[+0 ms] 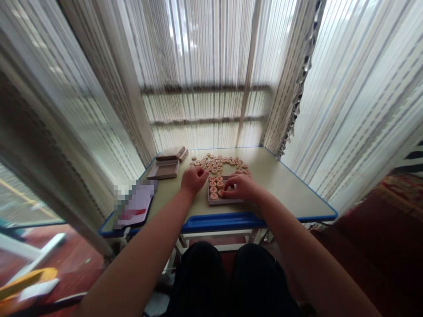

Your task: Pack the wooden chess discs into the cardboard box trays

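Round wooden xiangqi pieces (213, 190) with red characters stand in two columns in the left part of a shallow box (228, 202) near the table's front edge. Over the box, my right hand (243, 186) has its thumb and fingers closed on one xiangqi piece (221, 193) at the lower end of the second column. My left hand (194, 179) is curled closed just left of the box, by the loose pieces; anything inside it is hidden. Behind both hands, many loose xiangqi pieces (214, 165) lie scattered. My right hand covers much of the box's right part.
An open box lid or tray (164, 169) lies at the left, with a folded board or flat case (171, 153) behind it. A partly blurred tablet-like item (140, 204) rests on the left edge. The table (291, 189) has a blue rim; curtains (211, 53) hang beyond.
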Demonstrator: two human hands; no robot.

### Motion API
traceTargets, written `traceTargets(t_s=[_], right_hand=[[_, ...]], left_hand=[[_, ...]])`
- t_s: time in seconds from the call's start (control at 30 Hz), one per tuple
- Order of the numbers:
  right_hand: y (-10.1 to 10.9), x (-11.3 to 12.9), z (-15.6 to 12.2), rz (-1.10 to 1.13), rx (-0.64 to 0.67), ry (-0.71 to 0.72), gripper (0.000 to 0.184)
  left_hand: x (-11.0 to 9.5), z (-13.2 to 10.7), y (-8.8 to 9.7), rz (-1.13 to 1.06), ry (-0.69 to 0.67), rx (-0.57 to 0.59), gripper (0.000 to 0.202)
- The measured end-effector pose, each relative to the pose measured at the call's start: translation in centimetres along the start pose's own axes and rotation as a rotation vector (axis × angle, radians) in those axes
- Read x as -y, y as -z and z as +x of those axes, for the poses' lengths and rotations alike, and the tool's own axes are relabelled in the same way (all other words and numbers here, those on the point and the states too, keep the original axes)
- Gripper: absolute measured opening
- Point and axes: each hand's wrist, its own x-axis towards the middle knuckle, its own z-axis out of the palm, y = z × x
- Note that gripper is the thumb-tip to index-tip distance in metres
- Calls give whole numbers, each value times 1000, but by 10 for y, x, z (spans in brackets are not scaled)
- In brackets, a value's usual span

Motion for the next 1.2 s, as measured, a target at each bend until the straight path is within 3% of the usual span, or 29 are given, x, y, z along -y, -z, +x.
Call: traceTargets(t_s=[0.27,0.87,1.2], right_hand=[[-2,-2,1,-24,-21,-13,23],[7,1,-1,-22,-18,-5,12],[6,-8,2,-68,-50,-6,16]], left_hand=[[-1,0,1,-32,19,15,40],[-4,1,-4,74,-106,-3,46],[-5,7,-8,10,-14,0,49]])
